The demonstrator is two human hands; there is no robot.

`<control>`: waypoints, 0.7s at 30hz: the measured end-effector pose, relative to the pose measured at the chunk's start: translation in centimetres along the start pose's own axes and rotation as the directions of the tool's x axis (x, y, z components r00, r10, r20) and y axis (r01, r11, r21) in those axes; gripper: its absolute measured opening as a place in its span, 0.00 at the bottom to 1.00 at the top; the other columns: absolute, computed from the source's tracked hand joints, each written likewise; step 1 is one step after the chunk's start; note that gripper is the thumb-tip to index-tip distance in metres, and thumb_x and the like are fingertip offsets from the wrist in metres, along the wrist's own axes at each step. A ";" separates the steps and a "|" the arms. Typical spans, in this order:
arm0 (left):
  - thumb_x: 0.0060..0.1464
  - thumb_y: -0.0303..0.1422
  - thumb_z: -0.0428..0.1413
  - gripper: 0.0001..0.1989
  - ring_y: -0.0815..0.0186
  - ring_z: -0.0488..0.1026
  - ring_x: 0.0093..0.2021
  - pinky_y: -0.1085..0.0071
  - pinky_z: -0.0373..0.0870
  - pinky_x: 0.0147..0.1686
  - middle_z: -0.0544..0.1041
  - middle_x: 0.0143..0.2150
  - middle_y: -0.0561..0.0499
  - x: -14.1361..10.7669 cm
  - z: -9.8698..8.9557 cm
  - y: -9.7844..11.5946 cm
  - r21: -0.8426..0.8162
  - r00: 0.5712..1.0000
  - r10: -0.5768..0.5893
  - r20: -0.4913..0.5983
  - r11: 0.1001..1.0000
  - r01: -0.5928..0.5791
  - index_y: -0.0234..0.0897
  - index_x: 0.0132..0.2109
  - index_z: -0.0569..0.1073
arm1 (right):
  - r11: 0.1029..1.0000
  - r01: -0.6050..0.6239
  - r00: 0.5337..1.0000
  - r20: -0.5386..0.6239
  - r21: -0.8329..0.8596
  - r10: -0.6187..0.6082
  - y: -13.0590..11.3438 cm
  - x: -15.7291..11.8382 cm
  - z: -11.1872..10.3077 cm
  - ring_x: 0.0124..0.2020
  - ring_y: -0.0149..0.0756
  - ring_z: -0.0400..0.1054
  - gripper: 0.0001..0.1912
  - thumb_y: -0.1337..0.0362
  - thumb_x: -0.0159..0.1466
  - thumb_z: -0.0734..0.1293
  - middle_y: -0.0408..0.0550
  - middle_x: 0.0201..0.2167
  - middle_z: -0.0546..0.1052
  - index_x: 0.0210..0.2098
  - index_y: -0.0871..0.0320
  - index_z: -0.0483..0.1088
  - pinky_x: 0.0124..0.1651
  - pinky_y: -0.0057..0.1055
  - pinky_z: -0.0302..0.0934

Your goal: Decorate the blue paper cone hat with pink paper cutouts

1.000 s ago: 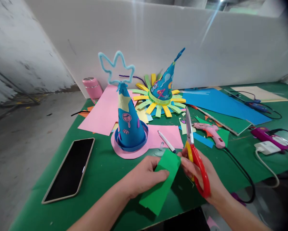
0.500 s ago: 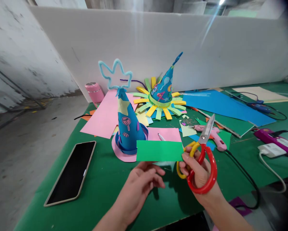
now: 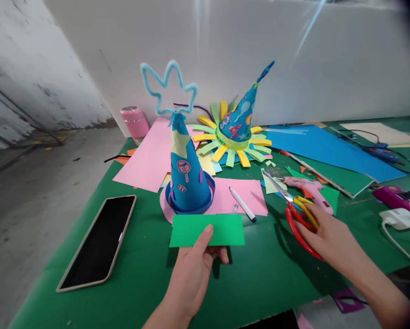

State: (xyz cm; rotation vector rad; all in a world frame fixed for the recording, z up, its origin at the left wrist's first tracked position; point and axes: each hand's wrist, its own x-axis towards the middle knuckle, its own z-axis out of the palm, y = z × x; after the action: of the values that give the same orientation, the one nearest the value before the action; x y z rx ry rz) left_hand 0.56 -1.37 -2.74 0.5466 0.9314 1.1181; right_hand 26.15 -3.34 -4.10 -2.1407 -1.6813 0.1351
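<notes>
My left hand (image 3: 194,269) pinches a bright green paper strip (image 3: 225,230) at its lower edge, thumb on top and fingers beneath. Over the right of the table my right hand (image 3: 328,235) is closed on the scissors (image 3: 302,240), which have red and yellow handles and blades pointing up and left. Just behind the green strip stands a blue cone hat (image 3: 187,183) with a light-blue pipe-cleaner shape on its tip. A capped marker (image 3: 242,204) lies on pink paper (image 3: 260,201) between the hat and the scissors.
A phone (image 3: 98,242) lies at the left. Farther back are a pink bottle (image 3: 135,124), a second cone hat (image 3: 239,121) with yellow and green strips, and blue paper (image 3: 328,146). A pink glue gun (image 3: 309,188) lies behind the scissors, near a white charger (image 3: 402,218).
The green strip has passed from my right hand to my left hand and sits lower and further left. My right hand has moved right with the scissors, whose blades now tip leftward.
</notes>
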 end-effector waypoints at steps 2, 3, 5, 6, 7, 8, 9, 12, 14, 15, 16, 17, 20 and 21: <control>0.49 0.32 0.56 0.05 0.69 0.68 0.19 0.70 0.66 0.21 0.71 0.24 0.54 0.1 -0.1 0.0 -0.011 1.000 -0.011 -0.012 1.000 0.011 0.35 0.30 0.68 | 0.980 0.073 0.997 0.044 -0.186 -0.066 2.0 0.2 0.2 0.34 0.49 0.71 0.19 0.57 0.56 0.61 0.59 0.38 0.74 0.43 0.62 0.65 0.33 0.40 0.65; 0.49 0.32 0.57 0.05 0.69 0.68 0.19 0.70 0.66 0.21 0.72 0.25 0.54 0.2 -0.1 0.0 -0.013 1.000 -0.019 -0.018 1.000 0.019 0.34 0.31 0.69 | 0.967 0.095 0.995 0.065 -0.238 -0.082 2.7 0.2 0.3 0.35 0.50 0.71 0.20 0.57 0.57 0.60 0.59 0.40 0.74 0.44 0.62 0.64 0.33 0.40 0.65; 0.48 0.31 0.57 0.06 0.69 0.69 0.19 0.71 0.66 0.20 0.72 0.25 0.52 0.2 -0.1 0.0 -0.011 0.999 -0.036 -0.020 0.999 0.036 0.33 0.31 0.69 | 0.944 0.117 0.992 0.076 -0.309 -0.098 3.5 0.0 0.2 0.34 0.51 0.71 0.21 0.55 0.57 0.61 0.59 0.42 0.73 0.45 0.61 0.64 0.31 0.40 0.64; 0.48 0.31 0.57 0.06 0.69 0.69 0.18 0.71 0.66 0.20 0.72 0.25 0.52 0.2 -0.1 0.0 -0.009 0.999 -0.043 -0.018 0.999 0.043 0.32 0.31 0.69 | 0.935 0.129 0.991 0.083 -0.330 -0.108 3.6 -0.1 0.0 0.35 0.52 0.71 0.20 0.54 0.58 0.60 0.60 0.42 0.73 0.45 0.61 0.64 0.30 0.40 0.64; 0.48 0.30 0.57 0.05 0.69 0.69 0.18 0.71 0.67 0.20 0.72 0.25 0.53 0.2 -0.1 0.0 -0.007 0.999 -0.049 -0.014 0.999 0.049 0.32 0.31 0.68 | 0.928 0.149 0.988 0.084 -0.342 -0.128 3.5 -0.3 -0.4 0.35 0.53 0.70 0.20 0.53 0.58 0.59 0.61 0.42 0.73 0.44 0.61 0.65 0.31 0.41 0.64; 0.49 0.30 0.56 0.05 0.69 0.69 0.18 0.71 0.67 0.20 0.72 0.24 0.53 0.2 0.0 0.0 -0.007 0.998 -0.056 -0.009 0.998 0.056 0.33 0.31 0.68 | 0.923 0.171 0.985 0.073 -0.344 -0.156 3.0 -0.4 -0.8 0.36 0.55 0.70 0.20 0.52 0.58 0.59 0.62 0.41 0.73 0.43 0.61 0.66 0.32 0.43 0.63; 0.49 0.30 0.56 0.05 0.69 0.69 0.17 0.71 0.67 0.19 0.72 0.24 0.53 0.1 0.0 0.0 -0.009 0.998 -0.064 -0.007 0.998 0.064 0.33 0.31 0.68 | 0.922 0.200 0.980 0.048 -0.330 -0.195 2.3 -0.6 -1.2 0.38 0.56 0.69 0.19 0.53 0.59 0.58 0.63 0.41 0.72 0.42 0.61 0.66 0.34 0.44 0.62; 0.49 0.29 0.56 0.05 0.70 0.68 0.18 0.72 0.67 0.18 0.72 0.24 0.53 0.0 0.1 -0.2 -0.026 0.995 -0.097 0.007 0.995 0.097 0.32 0.32 0.67 | 0.945 0.283 0.944 -0.130 -0.164 -0.305 -1.1 -1.0 -2.0 0.42 0.52 0.66 0.17 0.55 0.57 0.63 0.57 0.40 0.73 0.44 0.57 0.66 0.40 0.44 0.61; 0.49 0.29 0.56 0.04 0.70 0.68 0.18 0.72 0.67 0.16 0.72 0.24 0.52 0.0 0.1 -0.4 -0.034 0.993 -0.118 0.030 0.992 0.119 0.32 0.32 0.67 | 0.865 0.494 0.868 -0.112 0.090 -0.484 -3.6 -1.2 -1.8 0.40 0.42 0.67 0.16 0.61 0.57 0.65 0.51 0.39 0.73 0.44 0.53 0.65 0.40 0.37 0.63; 0.50 0.28 0.56 0.04 0.70 0.68 0.19 0.73 0.67 0.16 0.72 0.24 0.52 0.0 0.0 -0.5 -0.036 0.991 -0.126 0.043 0.991 0.128 0.32 0.31 0.67 | 0.770 0.616 0.786 -0.062 0.170 -0.615 -4.7 -1.2 -1.4 0.40 0.40 0.67 0.15 0.64 0.56 0.66 0.49 0.39 0.72 0.44 0.50 0.66 0.39 0.34 0.63; 0.50 0.28 0.56 0.04 0.69 0.68 0.20 0.73 0.67 0.16 0.72 0.24 0.52 0.0 0.0 -0.6 -0.034 0.989 -0.137 0.052 0.990 0.139 0.32 0.31 0.67 | 0.678 0.700 0.705 -0.064 0.226 -0.706 -5.6 -1.1 -1.0 0.41 0.39 0.66 0.15 0.66 0.55 0.67 0.49 0.40 0.71 0.43 0.50 0.67 0.40 0.34 0.62; 0.50 0.28 0.56 0.04 0.69 0.68 0.21 0.73 0.67 0.16 0.72 0.24 0.52 0.0 -0.1 -0.6 -0.031 0.988 -0.147 0.055 0.988 0.149 0.32 0.31 0.67 | 0.625 0.734 0.660 -0.062 0.264 -0.749 -6.3 -1.0 -0.6 0.42 0.39 0.65 0.15 0.67 0.55 0.67 0.48 0.41 0.70 0.42 0.49 0.68 0.42 0.34 0.62; 0.49 0.28 0.56 0.03 0.68 0.69 0.23 0.73 0.68 0.16 0.72 0.24 0.52 -0.1 -0.3 -0.5 -0.019 0.984 -0.162 0.074 0.986 0.164 0.32 0.32 0.68 | 0.527 0.766 0.595 -0.098 0.367 -0.798 -7.2 -0.3 0.1 0.45 0.39 0.62 0.14 0.69 0.53 0.68 0.48 0.43 0.68 0.39 0.49 0.71 0.46 0.37 0.59; 0.49 0.28 0.56 0.04 0.68 0.70 0.23 0.73 0.69 0.17 0.73 0.25 0.52 -0.1 -0.4 -0.5 -0.010 0.983 -0.164 0.084 0.986 0.165 0.32 0.32 0.68 | 0.508 0.757 0.591 -0.099 0.411 -0.801 -7.4 -0.1 0.2 0.46 0.39 0.61 0.13 0.69 0.53 0.69 0.48 0.43 0.68 0.38 0.50 0.71 0.46 0.37 0.58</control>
State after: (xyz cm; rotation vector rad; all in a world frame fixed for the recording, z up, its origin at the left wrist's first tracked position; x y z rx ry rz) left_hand 0.49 -1.68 -3.25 0.4899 0.8776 0.9468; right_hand 19.38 -2.00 -1.55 -0.9126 -2.2717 0.3033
